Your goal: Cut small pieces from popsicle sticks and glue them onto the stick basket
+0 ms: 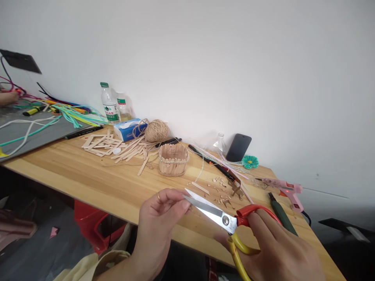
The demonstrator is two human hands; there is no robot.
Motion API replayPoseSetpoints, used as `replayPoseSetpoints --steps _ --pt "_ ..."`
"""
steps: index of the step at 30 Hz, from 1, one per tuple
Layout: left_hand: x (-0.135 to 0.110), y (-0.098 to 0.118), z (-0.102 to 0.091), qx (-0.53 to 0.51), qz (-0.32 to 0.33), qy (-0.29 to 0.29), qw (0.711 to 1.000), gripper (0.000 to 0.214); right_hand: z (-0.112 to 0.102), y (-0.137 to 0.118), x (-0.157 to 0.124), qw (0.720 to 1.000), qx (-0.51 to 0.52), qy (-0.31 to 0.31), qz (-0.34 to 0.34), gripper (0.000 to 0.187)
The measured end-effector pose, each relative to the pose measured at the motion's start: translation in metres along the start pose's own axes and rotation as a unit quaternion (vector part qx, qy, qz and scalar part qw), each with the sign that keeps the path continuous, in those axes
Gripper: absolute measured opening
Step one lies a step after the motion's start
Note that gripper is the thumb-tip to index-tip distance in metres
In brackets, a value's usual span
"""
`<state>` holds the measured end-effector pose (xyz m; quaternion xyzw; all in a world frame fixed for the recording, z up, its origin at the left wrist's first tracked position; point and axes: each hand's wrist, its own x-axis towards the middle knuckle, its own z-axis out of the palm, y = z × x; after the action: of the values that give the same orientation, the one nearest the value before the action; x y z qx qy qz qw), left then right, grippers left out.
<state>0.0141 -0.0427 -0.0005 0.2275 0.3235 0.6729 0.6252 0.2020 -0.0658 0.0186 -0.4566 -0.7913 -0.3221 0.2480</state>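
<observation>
My right hand grips a pair of scissors by its red and yellow handles. The blades are slightly apart, their tips at the fingertips of my left hand. Thumb and forefinger of that hand are pinched together; what they hold, if anything, is too small to make out. Beyond the hands stands a small basket made of wooden sticks, with a glittery cord around it. A thin pale strand and a loose wooden stick lie to its right, near small wood chips.
Craft sticks, a twine ball, a blue tissue pack and a plastic bottle stand at back left. A pink glue gun, a phone and a dark green tool lie right. Another person's hand shows far left.
</observation>
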Motion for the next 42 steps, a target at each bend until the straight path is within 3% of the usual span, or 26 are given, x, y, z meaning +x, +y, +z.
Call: replayPoseSetpoints --steps 7,10,12,15,18,21,25,32,38,42 --pt "0.002 0.001 -0.001 0.025 0.011 -0.002 1.000 0.009 0.003 0.004 -0.009 1.000 -0.009 -0.008 -0.007 0.024" --pt "0.003 0.006 0.001 0.039 -0.018 -0.025 0.999 0.008 0.002 0.007 -0.010 0.987 0.111 -0.089 0.068 0.027" --pt "0.004 0.010 0.004 0.044 -0.043 -0.035 0.997 0.008 0.001 0.009 -0.008 0.942 0.233 -0.194 0.141 0.035" --pt "0.005 0.012 0.006 0.047 -0.061 -0.036 0.996 0.010 0.002 0.006 -0.005 0.831 0.412 -0.307 0.213 0.046" --pt "0.004 0.010 0.005 0.053 -0.071 -0.040 0.995 0.009 0.008 -0.006 -0.006 0.725 0.549 -0.329 0.254 0.060" --pt "0.004 0.008 0.004 0.057 -0.074 -0.036 0.995 0.008 0.014 -0.023 -0.010 0.668 0.612 -0.309 0.288 0.063" --pt "0.004 0.008 0.002 0.058 -0.064 -0.028 0.996 0.011 0.020 -0.038 -0.017 0.655 0.624 -0.306 0.297 0.066" --pt "0.005 0.013 0.001 0.075 -0.086 -0.039 0.993 0.009 0.023 -0.041 -0.018 0.651 0.628 -0.319 0.283 0.067" --pt "0.004 0.012 0.001 0.098 -0.096 -0.043 0.990 0.007 0.025 -0.044 -0.020 0.697 0.601 -0.279 0.274 0.064" --pt "0.004 0.009 0.001 0.107 -0.088 -0.046 0.989 0.007 0.028 -0.045 -0.022 0.705 0.599 -0.275 0.261 0.061"
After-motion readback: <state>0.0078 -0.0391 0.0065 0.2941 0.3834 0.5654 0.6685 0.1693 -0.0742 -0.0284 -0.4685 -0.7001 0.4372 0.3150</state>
